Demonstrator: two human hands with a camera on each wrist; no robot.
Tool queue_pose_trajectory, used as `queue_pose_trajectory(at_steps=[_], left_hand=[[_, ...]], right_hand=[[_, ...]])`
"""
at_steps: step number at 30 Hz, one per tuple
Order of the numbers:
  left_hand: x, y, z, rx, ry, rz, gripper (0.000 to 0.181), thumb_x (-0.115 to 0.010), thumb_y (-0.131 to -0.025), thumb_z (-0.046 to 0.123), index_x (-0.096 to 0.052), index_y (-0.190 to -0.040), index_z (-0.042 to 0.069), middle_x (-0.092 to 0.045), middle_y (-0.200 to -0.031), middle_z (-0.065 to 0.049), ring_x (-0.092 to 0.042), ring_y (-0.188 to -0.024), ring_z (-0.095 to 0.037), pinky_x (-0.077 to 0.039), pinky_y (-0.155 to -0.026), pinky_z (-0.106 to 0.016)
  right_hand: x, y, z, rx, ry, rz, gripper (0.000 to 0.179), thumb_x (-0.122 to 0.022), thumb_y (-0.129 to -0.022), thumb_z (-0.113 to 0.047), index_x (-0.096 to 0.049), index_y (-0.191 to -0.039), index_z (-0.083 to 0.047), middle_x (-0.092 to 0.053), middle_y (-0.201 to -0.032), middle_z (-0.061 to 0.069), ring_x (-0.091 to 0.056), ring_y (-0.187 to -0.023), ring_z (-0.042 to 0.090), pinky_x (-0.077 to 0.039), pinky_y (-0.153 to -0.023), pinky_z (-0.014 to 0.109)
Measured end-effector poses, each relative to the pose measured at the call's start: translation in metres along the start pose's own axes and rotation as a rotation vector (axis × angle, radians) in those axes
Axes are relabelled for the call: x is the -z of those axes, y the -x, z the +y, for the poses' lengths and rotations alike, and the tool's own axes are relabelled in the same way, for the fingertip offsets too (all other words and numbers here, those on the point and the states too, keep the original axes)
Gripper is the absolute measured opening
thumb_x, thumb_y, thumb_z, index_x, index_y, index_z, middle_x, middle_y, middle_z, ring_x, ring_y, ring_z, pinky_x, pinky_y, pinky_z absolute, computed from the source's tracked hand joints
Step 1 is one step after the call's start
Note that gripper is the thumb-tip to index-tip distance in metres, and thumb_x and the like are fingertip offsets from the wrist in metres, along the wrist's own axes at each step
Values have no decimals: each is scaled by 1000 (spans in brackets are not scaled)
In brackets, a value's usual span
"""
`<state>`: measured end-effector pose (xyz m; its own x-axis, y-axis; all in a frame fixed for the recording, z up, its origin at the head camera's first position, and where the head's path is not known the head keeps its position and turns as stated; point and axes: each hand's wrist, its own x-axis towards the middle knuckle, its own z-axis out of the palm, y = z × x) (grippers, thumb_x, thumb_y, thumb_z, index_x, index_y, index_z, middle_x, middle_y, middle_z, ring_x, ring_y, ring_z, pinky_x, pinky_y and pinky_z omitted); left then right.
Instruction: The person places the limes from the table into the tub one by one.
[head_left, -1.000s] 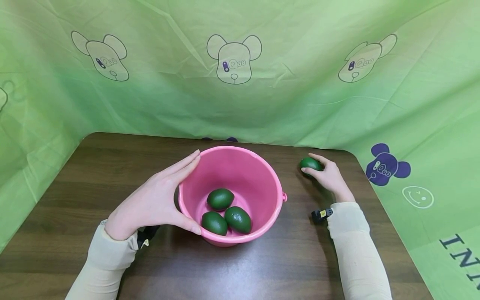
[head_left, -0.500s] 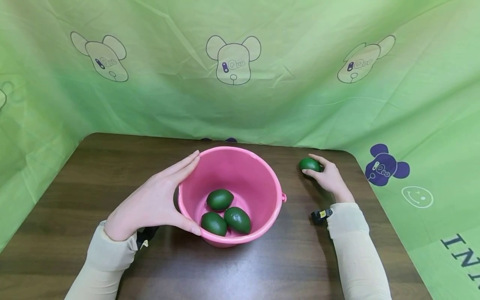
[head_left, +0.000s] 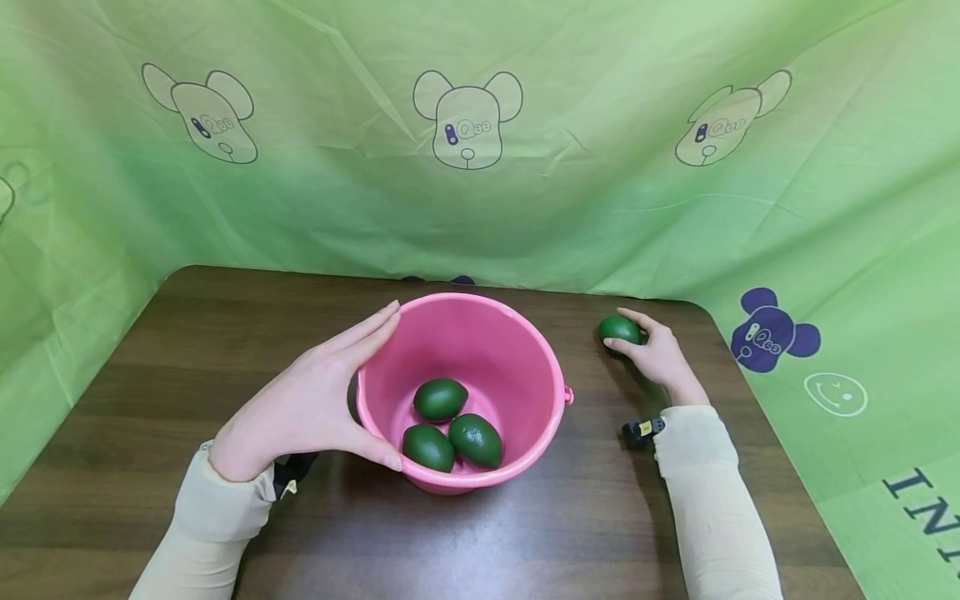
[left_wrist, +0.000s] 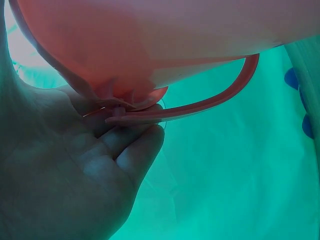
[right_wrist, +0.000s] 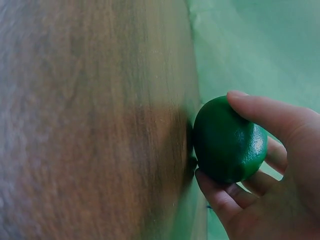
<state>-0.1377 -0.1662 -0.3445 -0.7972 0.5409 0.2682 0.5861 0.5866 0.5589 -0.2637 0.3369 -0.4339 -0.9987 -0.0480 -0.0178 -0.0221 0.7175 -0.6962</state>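
Observation:
A pink bucket (head_left: 551, 417) stands in the middle of the table, with three green limes (head_left: 441, 399) lying at its bottom. My left hand (head_left: 311, 408) grips the bucket's left rim, thumb at the near side and fingers towards the far side. From below, in the left wrist view, the fingers reach around the spot where the bucket's handle (left_wrist: 215, 102) joins the rim. Farther right, my right hand (head_left: 660, 354) holds another lime (right_wrist: 225, 140) between thumb and fingers. In the right wrist view that lime is right at the tabletop; whether it touches is hard to tell.
The brown wooden table (head_left: 150, 400) has rounded far corners. A green printed cloth (head_left: 465, 217) hangs behind it and at both sides. Black wrist cameras (head_left: 642, 431) sit under both sleeves.

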Motion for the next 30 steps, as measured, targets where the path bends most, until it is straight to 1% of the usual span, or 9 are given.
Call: queue_pose_trajectory(at_steps=[7, 14, 30], left_hand=[[0, 0, 0, -4, -5, -2, 141, -81, -54, 83, -21, -163, 17, -9, -168, 14, -23, -150, -12, -37, -112, -42], [0, 0, 0, -10, -5, 1, 139, -81, -56, 82, -23, -163, 17, -10, -168, 15, -23, -149, -12, -39, -111, -41], [1, 0, 0, -9, -3, -2, 141, -81, -55, 82, -22, -163, 16, -9, -168, 14, -22, -150, -12, -36, -113, -42]], right_hand=[[0, 0, -1, 4, 0, 8, 69, -71, -98, -30, -41, -157, -8, -46, -144, 32, -50, -122, 46, -43, -96, 58], [-2, -2, -3, 9, -15, 38, 70, -73, -97, -31, -43, -156, -9, -45, -147, 30, -49, -123, 44, -40, -98, 58], [-1, 0, -12, 24, -44, 49, 70, -72, -97, -32, -42, -157, -11, -46, -146, 29, -49, -122, 43, -41, -97, 56]])
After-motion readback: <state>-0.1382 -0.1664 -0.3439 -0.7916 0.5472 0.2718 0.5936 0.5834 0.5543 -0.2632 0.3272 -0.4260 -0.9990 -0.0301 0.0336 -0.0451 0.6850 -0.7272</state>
